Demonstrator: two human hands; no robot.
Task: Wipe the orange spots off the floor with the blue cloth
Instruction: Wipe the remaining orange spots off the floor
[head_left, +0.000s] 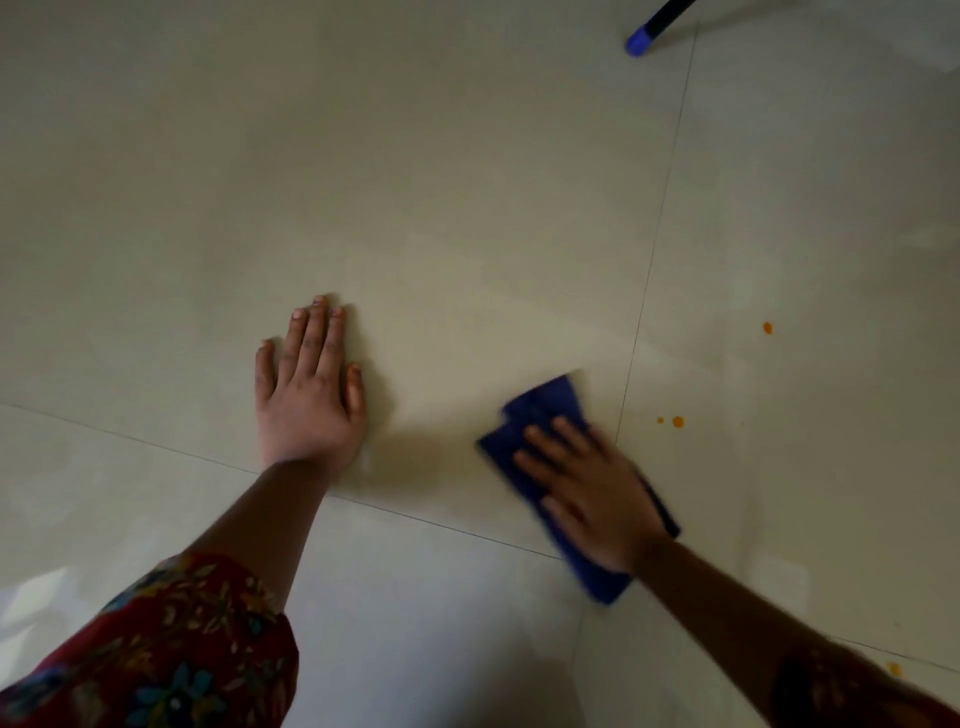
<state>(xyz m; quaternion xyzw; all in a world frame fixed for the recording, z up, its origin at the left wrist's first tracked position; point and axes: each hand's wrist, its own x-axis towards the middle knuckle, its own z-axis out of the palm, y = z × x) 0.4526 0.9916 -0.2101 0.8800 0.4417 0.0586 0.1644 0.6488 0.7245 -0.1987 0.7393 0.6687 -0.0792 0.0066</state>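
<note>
Blue folded cloth (543, 410) under flat right hand (589, 491); left hand (306, 387) flat on glossy tile (467, 197)

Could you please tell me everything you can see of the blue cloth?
The blue cloth is dark blue, soft-looking fabric, folded into a rough oblong and lying flat on the pale tiled floor. One end shows beyond the fingertips, the other beside the wrist. The right hand presses on its middle with straight, spread fingers and hides much of it. Its edges look blurred. The orange spots lie to its right, apart from it.
</note>
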